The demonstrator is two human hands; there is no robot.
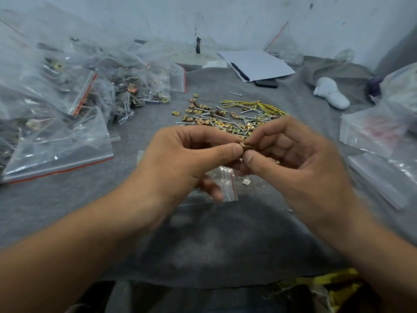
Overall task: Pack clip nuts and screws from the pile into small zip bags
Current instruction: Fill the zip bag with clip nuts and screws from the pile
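Grey felt covers the table (225,245), on which filled zip bags (67,109) are heaped at the left and the loose pile of clip nuts and screws (225,119) is spread just beyond the hands. An open small zip bag (225,184) lies flat below them. A single clip nut (243,146) is pinched between thumb and fingers of both the left hand (187,159) and the right hand (293,159), so gathering is judged under way; dropping it into the bag's mouth comes next. Motion blur obscures the nut's detail and whether the left hand's lower fingers touch the bag.
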